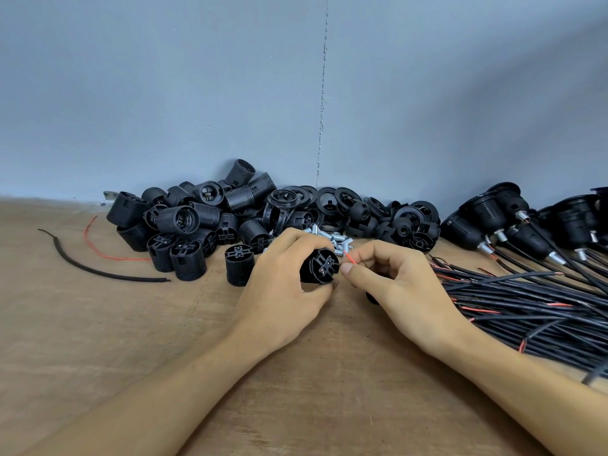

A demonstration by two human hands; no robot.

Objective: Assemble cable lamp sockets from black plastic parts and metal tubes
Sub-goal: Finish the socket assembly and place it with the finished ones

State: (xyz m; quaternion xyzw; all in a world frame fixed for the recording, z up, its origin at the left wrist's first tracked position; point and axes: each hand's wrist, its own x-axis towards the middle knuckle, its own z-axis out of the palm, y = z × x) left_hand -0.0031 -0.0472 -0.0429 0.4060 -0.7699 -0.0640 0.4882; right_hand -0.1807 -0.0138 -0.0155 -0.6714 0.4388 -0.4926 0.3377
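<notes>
Wooden table (98, 324): heap of black socket parts (204, 218) by the wall, cable bundle (526, 301) at right. My left hand (279, 291) grips one socket body (320, 266) before the heap — my right hand (394, 284) pinches a red wire (348, 258) at its terminal end.

Shells (197, 222) heap left, tubes (335, 239) centre, cables (526, 301) right, seemingly finished sockets (513, 222) behind them.

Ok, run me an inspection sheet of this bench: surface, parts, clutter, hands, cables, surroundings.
Surface: wooden bench.
Job's things: socket bodies piled by the wall; rings beside them; metal tubes behind the hands; finished sockets far right.
Clutter: black cable scrap and red wire scrap, left.
Hands: left hand grips a socket; right hand pinches a red wire at it.
Cables: black bundle, right.
Surroundings: grey wall, cracked seam.
</notes>
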